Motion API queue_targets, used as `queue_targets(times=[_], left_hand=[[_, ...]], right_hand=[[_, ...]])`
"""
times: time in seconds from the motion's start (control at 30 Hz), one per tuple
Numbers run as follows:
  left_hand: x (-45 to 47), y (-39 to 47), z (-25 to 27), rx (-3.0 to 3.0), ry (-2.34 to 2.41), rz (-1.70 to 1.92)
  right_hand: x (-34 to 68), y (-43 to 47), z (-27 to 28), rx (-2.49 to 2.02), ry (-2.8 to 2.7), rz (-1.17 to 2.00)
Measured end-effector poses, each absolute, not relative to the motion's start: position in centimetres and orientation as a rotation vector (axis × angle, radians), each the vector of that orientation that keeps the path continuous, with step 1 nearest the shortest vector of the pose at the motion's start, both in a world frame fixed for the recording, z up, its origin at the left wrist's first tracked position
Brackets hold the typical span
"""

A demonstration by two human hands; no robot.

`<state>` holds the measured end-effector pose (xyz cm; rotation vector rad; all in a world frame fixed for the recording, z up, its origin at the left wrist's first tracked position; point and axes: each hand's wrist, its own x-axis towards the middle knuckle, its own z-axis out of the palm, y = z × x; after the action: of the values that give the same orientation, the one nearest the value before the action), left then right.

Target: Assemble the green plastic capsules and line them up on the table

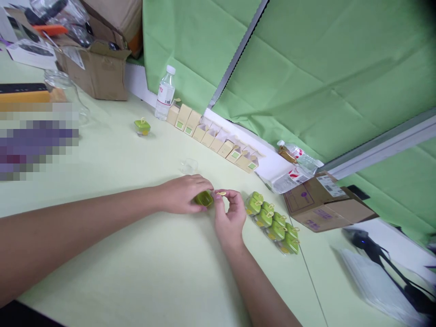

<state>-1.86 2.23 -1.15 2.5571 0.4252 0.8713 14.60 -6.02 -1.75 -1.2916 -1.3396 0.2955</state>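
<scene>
My left hand grips a small green lid between thumb and fingers, with its hollow side partly in view. Close against it, my right hand pinches a tiny pale-yellow piece, which looks like the loop handle seen on the other lids. Whether that piece touches the lid is hidden by my fingertips. Just beyond my left hand, a clear plastic cup stands on the table. To the right of my right hand, several small clear containers with green lids and yellow loops sit in two rows.
Another green-lidded container stands far left. Along the back are a row of small beige boxes, a water bottle and lying bottles. Cardboard boxes stand at the left and right. Clear plastic sheets lie at right.
</scene>
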Motion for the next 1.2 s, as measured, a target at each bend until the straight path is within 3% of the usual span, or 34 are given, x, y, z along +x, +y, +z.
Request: queue_targets(times=[0.33, 0.77, 1.2], left_hand=[[-1.8, 2.6, -1.7, 2.538, 0.585, 0.828], [-1.8, 2.3, -0.8, 2.452, 0.49, 1.067], [-1.8, 2.1, -0.6, 2.319, 0.44, 0.934]], right_hand=[[15.0, -5.9, -1.8, -1.375, -1.362, 0.224], [15.4, -6.2, -2.0, -1.308, -1.675, -0.014], [15.5, -6.1, -1.9, -1.345, -1.758, -0.221]])
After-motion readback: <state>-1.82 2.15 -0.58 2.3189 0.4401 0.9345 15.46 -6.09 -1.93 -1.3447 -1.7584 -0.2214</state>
